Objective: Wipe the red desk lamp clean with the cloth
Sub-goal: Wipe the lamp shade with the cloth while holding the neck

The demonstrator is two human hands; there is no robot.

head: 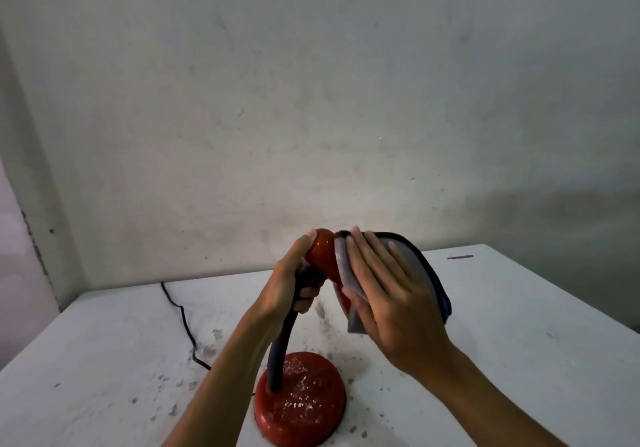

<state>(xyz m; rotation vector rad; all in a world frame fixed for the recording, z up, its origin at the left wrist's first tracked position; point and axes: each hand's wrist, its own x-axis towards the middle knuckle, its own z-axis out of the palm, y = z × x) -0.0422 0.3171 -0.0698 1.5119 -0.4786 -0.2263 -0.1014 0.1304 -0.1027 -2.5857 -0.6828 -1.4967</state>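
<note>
The red desk lamp stands on a white table, its round red base (300,399) near the bottom centre, speckled with white dust. A dark flexible neck (284,342) curves up to the red shade (322,252). My left hand (290,280) grips the top of the neck just below the shade, thumb resting on the shade. My right hand (388,294) presses a grey cloth (346,273) with a dark edge flat against the right side of the shade, fingers stretched out over it. The cloth hides most of the shade's right side.
The white table (519,325) is marked with grey spots and crumbs around the lamp. A black power cord (183,315) snakes from the back left edge toward the base. A pale wall rises close behind the table.
</note>
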